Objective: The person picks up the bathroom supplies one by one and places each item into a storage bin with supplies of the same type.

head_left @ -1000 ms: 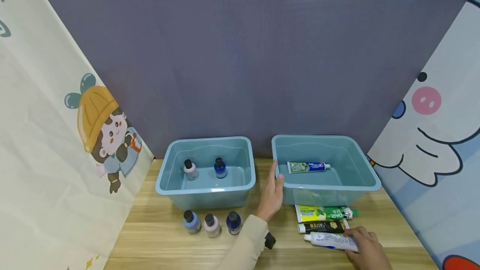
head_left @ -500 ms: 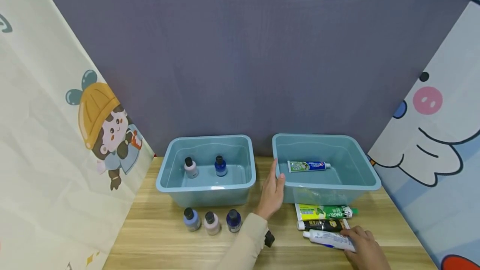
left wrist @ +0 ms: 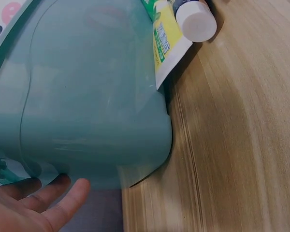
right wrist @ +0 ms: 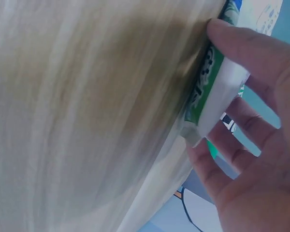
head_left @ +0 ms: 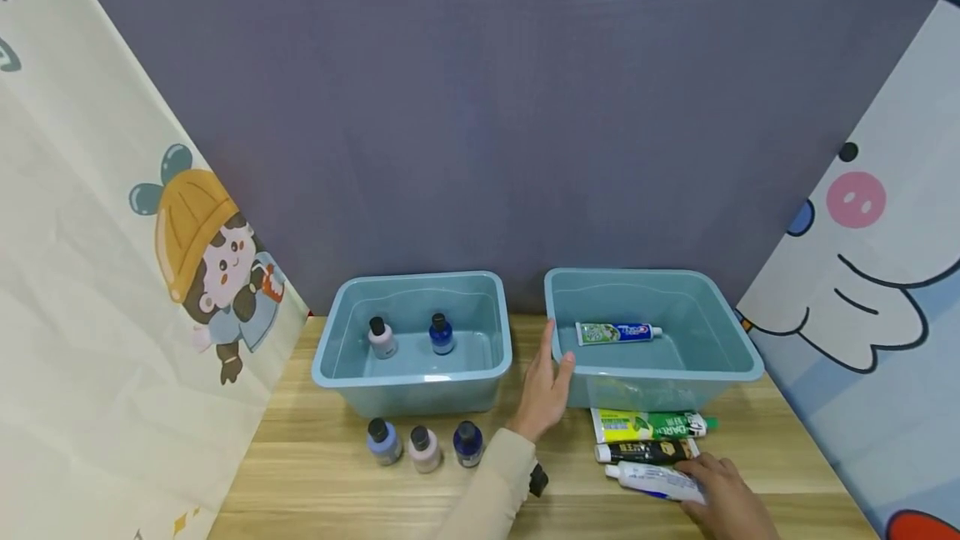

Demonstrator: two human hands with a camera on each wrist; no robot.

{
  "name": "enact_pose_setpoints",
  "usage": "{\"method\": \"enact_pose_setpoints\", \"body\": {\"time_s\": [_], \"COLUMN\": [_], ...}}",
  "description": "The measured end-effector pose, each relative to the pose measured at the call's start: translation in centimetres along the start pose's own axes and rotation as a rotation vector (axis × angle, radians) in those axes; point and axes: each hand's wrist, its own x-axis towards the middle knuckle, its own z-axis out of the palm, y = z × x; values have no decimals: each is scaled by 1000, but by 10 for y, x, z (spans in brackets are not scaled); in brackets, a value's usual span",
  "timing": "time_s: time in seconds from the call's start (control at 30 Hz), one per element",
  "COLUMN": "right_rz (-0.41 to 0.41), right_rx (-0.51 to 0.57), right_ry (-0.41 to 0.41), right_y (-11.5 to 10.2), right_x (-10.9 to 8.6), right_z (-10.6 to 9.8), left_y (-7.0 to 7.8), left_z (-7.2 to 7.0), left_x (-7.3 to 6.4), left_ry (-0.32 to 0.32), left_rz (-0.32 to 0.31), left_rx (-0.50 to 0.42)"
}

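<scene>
Here, the right hand grips a white toothpaste tube lying on the tabletop.
Its thumb and fingers pinch the flat end; the cap points left, the long axis running nearly left to right, and a green band along one side carries white lettering too blurred to read. Just beyond lie a black tube, cap also left, and a glossy yellow-and-green tube lettered "DARL…", its green cap to the right. Off to the left stand three round, black-capped bottles on the wood-grain surface. The left hand rests with extended fingers against the side of the smooth blue-green right bin, where a green-and-blue tube lies; the matching left bin holds two bottles. Behind hangs plain grey-purple cloth.
</scene>
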Motion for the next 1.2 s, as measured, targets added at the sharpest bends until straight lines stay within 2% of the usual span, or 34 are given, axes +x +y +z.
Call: {"method": "enact_pose_setpoints", "body": {"time_s": [0.23, 0.73, 1.2], "right_rz": [-53, -47, -29], "right_rx": [-41, -49, -23], "right_ry": [2, 14, 3], "right_y": [-7, -8, -9], "right_x": [1, -1, -3], "right_z": [-5, -4, -9], "left_y": [0, -1, -2], "left_z": [-3, -1, 0], "left_x": [1, 1, 0], "left_ry": [0, -10, -20], "left_rz": [-4, -5, -42], "left_rx": [-1, -10, -4]}}
